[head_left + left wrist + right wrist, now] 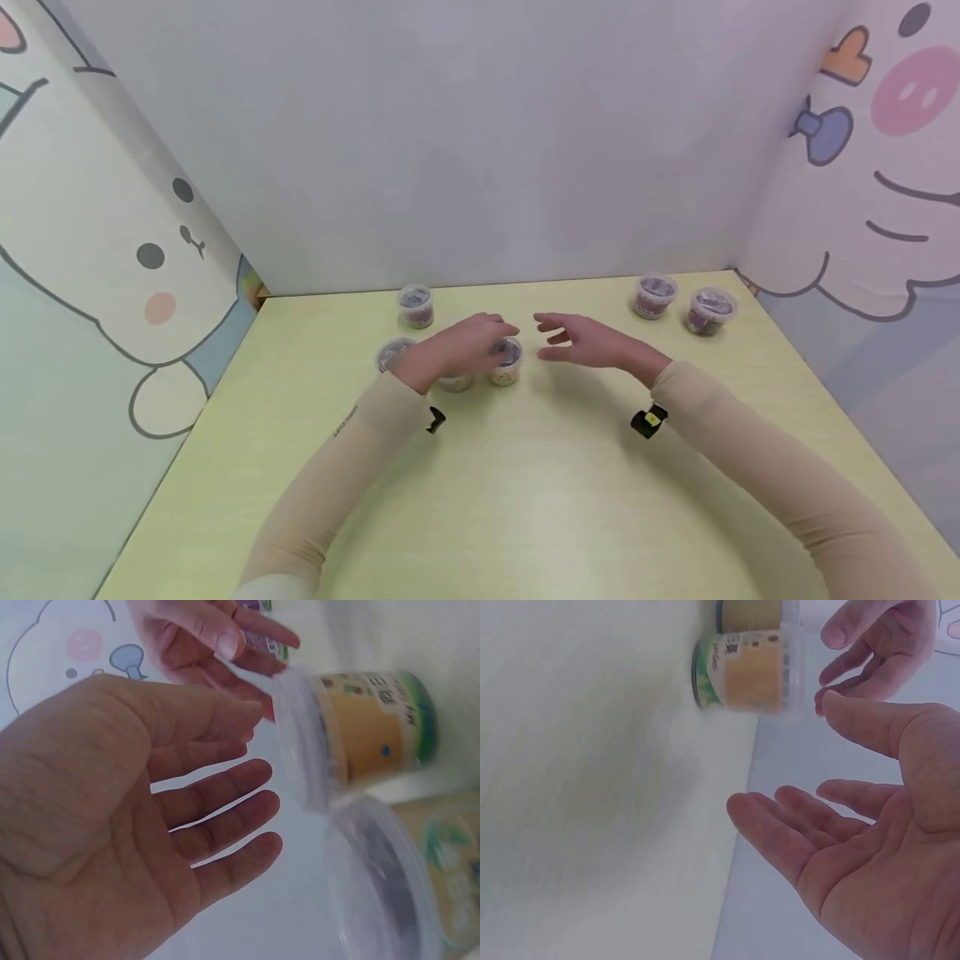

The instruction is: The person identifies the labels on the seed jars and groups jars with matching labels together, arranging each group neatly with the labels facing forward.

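Note:
My left hand (pixel 465 346) hovers over a small lidded plastic tub (pixel 506 373) near the middle of the table, its fingers loosely extended and holding nothing. In the left wrist view, that hand's fingertips are apart from the orange-labelled tub (pixel 367 727). A second tub (pixel 455 384) stands just left of it, mostly hidden under the hand. Behind the left wrist another tub (pixel 392 350) is partly covered. To the right of the middle tub, my right hand (pixel 588 340) is raised with fingers spread, palm toward the left hand, and grips nothing.
One tub (pixel 416 307) stands at the back left of the pale yellow table (pixel 517 500). Two more tubs, one (pixel 655 297) near the back edge and one (pixel 710 312) by the right corner, stand close together. A plain wall (pixel 480 150) rises behind, with cartoon-printed panels on both sides.

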Demonstrator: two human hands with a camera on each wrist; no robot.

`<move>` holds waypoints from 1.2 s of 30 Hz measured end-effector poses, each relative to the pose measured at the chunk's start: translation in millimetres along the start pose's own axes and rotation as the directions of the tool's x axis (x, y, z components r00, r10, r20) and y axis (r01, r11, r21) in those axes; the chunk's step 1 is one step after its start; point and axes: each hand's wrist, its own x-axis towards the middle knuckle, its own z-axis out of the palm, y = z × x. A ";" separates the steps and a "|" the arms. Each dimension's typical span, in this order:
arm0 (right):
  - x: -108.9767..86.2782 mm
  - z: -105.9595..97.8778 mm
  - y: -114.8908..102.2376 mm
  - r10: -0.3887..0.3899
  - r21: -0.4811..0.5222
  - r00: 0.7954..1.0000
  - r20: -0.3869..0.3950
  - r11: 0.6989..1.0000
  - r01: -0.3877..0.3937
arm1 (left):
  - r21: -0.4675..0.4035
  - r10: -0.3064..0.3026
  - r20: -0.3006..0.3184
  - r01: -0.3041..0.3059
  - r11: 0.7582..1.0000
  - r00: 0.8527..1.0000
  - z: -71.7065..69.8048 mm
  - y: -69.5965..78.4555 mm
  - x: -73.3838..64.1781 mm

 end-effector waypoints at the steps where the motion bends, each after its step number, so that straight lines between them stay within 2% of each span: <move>1: -2.6 -6.2 1.8 -0.002 -0.024 1.000 -0.015 1.000 0.001 | -0.001 -0.006 0.008 0.006 1.000 1.000 -0.7 3.4 4.9; 8: -23.9 -52.7 16.1 -0.007 -0.173 0.991 -0.137 0.985 -0.017 | 0.035 -0.012 0.063 0.010 0.999 0.998 -5.5 28.9 39.8; 13: -40.4 -84.0 24.8 0.053 -0.240 0.971 -0.235 0.964 -0.111 | -0.002 -0.038 0.080 0.039 0.999 0.996 -4.2 45.7 66.0; 17: -53.1 -101.1 35.9 0.088 -0.278 0.952 -0.294 0.945 -0.173 | -0.036 -0.002 0.092 0.005 0.999 0.996 1.3 56.4 90.2; 20: -60.9 -109.9 45.8 0.103 -0.318 0.945 -0.311 0.925 -0.206 | -0.065 0.021 0.103 -0.014 0.998 0.994 5.6 64.4 107.3; 24: -66.0 -120.7 59.7 0.139 -0.345 0.936 -0.323 0.904 -0.253 | -0.075 0.006 0.110 0.002 0.997 0.994 7.2 76.2 125.8; 30: -67.7 -134.6 82.0 0.190 -0.370 0.932 -0.308 0.879 -0.301 | -0.071 -0.049 0.096 0.056 0.996 0.994 8.1 88.4 148.6; 36: -66.7 -139.8 96.0 0.226 -0.382 0.931 -0.286 0.864 -0.327 | -0.186 -0.113 0.052 0.121 0.975 0.992 23.4 94.0 164.5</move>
